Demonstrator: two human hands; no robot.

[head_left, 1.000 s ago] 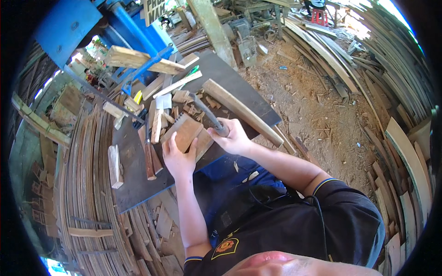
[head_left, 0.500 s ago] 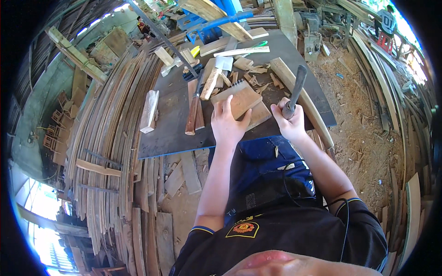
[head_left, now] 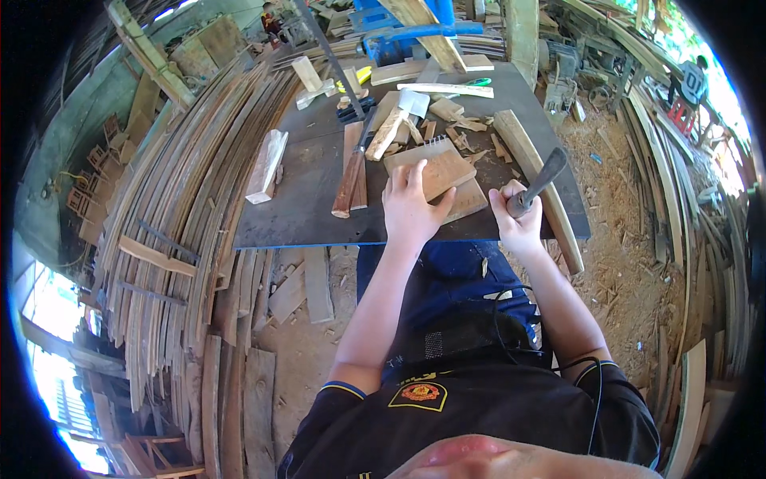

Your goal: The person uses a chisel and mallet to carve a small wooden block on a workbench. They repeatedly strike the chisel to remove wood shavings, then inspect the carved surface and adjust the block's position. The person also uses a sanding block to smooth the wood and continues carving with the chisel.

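Note:
My left hand [head_left: 408,209] lies on the near left part of a flat wooden block [head_left: 441,174], thumb and fingers spread apart. A row of small teeth-like points runs along the block's far edge. Beneath it, a second wooden board [head_left: 465,203] sticks out toward me. To the right, my right hand [head_left: 519,227] is closed around a knife with a dark, curved blade [head_left: 549,170]. The blade points up and to the right, apart from the block and over a long, thick wooden piece [head_left: 533,172] at the table's right side.
On the dark table [head_left: 303,184] lie a wooden-handled saw or long blade [head_left: 349,180], a hatchet-like tool [head_left: 411,104], wood offcuts [head_left: 267,168] and shavings [head_left: 501,148]. A blue machine [head_left: 399,40] stands behind. Stacked planks [head_left: 183,191] fill the left. A person [head_left: 691,84] sits far right.
My view has shifted, so the table sits lower in the picture. The knife's blade has tipped from nearly upright toward the right, showing more of its side. My left hand stays on the block.

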